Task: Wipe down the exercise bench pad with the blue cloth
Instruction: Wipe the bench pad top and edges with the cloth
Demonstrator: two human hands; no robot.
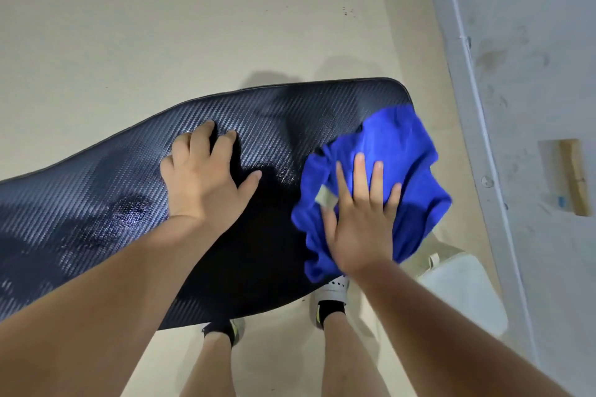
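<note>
The black, carbon-weave exercise bench pad (pixel 129 177) stretches from the lower left to the upper right. Damp shiny patches show on its left half. The blue cloth (pixel 400 151) lies bunched on the pad's right end and hangs a little over the near edge. My right hand (pixel 361 216) presses flat on the cloth, fingers spread. My left hand (pixel 206 177) rests palm down on the bare pad near its middle, fingers apart, holding nothing.
My legs and white shoes (pixel 332 296) stand on the beige floor just below the pad. A white bag or cushion (pixel 464 287) lies on the floor at the right. A grey wall with a rail (pixel 467 80) runs along the right side.
</note>
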